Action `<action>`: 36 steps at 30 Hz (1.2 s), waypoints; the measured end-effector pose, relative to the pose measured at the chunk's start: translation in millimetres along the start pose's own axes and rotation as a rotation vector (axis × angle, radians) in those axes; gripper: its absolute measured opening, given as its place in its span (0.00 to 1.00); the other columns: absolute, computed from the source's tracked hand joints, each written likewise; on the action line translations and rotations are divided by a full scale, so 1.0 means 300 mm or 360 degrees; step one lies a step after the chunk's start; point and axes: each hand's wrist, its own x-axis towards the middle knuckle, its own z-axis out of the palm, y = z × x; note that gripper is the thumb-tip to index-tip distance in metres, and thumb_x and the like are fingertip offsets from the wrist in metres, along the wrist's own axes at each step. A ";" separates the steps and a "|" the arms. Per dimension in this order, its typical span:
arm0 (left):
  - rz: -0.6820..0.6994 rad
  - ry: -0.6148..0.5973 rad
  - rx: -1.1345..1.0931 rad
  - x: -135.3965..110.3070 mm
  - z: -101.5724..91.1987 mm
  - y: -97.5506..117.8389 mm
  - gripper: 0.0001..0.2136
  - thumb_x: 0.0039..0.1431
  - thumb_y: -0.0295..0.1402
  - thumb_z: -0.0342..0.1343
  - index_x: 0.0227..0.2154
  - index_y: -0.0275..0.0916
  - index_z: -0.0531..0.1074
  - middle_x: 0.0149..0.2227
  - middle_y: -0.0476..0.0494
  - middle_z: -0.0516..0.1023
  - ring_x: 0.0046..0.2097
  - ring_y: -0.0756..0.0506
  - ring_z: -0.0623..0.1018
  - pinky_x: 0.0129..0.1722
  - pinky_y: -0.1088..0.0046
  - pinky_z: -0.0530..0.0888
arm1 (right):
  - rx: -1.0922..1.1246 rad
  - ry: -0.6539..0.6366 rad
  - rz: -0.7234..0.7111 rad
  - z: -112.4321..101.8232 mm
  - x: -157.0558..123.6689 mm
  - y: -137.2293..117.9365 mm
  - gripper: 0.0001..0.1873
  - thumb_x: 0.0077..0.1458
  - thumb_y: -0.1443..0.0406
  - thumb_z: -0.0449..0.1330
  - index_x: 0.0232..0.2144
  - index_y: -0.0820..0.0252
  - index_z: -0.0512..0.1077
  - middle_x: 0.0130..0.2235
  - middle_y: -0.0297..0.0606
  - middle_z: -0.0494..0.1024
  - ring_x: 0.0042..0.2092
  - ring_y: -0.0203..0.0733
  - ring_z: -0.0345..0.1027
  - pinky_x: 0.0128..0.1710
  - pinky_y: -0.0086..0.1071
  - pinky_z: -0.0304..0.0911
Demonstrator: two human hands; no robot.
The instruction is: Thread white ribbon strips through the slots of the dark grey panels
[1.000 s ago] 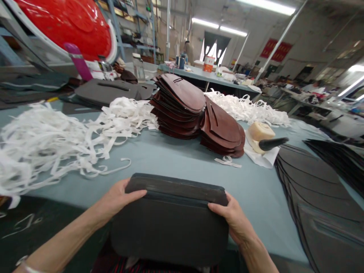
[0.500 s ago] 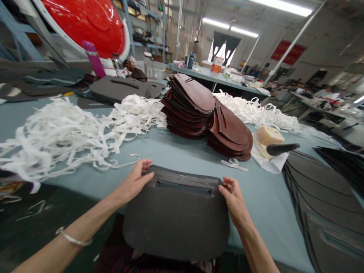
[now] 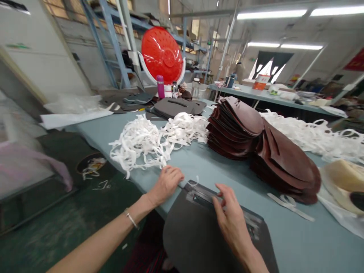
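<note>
A stack of dark grey leather pieces [image 3: 199,231] with a slot near its top lies at the table's near edge, partly overhanging it. My left hand [image 3: 167,182] rests on the table at the stack's top left corner, knuckles up and fingers curled under; what they grip is hidden. My right hand [image 3: 231,218] lies on top of the stack, its fingers stretched toward the slot and holding nothing. A small white strip [image 3: 194,182] curls between the two hands.
A heap of white strips [image 3: 150,142] lies beyond my left hand. Stacks of brown leather pieces [image 3: 256,140] stand to the right, with more white strips [image 3: 313,132] behind. Grey pieces [image 3: 176,107], a purple bottle [image 3: 160,86] and a red dish [image 3: 162,53] are at the back.
The view has swung left and up. My left hand curled shut at the stack's corner. My right hand moved from the stack's right edge onto its top near the slot.
</note>
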 end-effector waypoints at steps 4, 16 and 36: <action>0.0084 -0.0026 -0.0009 0.001 -0.007 0.032 0.10 0.65 0.28 0.42 0.36 0.38 0.69 0.33 0.45 0.73 0.43 0.46 0.71 0.50 0.63 0.60 | -0.0395 -0.0294 -0.0399 0.139 0.108 -0.092 0.16 0.59 0.67 0.51 0.50 0.57 0.67 0.50 0.47 0.70 0.51 0.51 0.62 0.47 0.42 0.59; -0.0365 0.0009 0.0078 0.015 -0.039 -0.191 0.10 0.63 0.29 0.43 0.43 0.38 0.67 0.43 0.38 0.72 0.48 0.40 0.68 0.49 0.59 0.60 | -0.0589 -0.0427 0.0023 0.041 -0.028 -0.015 0.13 0.64 0.62 0.44 0.28 0.56 0.62 0.26 0.35 0.70 0.28 0.40 0.62 0.30 0.31 0.51; -0.0432 -0.0765 -0.0853 -0.017 -0.074 0.278 0.09 0.64 0.35 0.46 0.32 0.40 0.68 0.33 0.48 0.73 0.36 0.48 0.72 0.36 0.73 0.65 | -0.0318 -0.0427 0.0563 -0.243 -0.260 0.139 0.17 0.59 0.52 0.48 0.29 0.55 0.69 0.27 0.33 0.73 0.30 0.39 0.68 0.32 0.29 0.57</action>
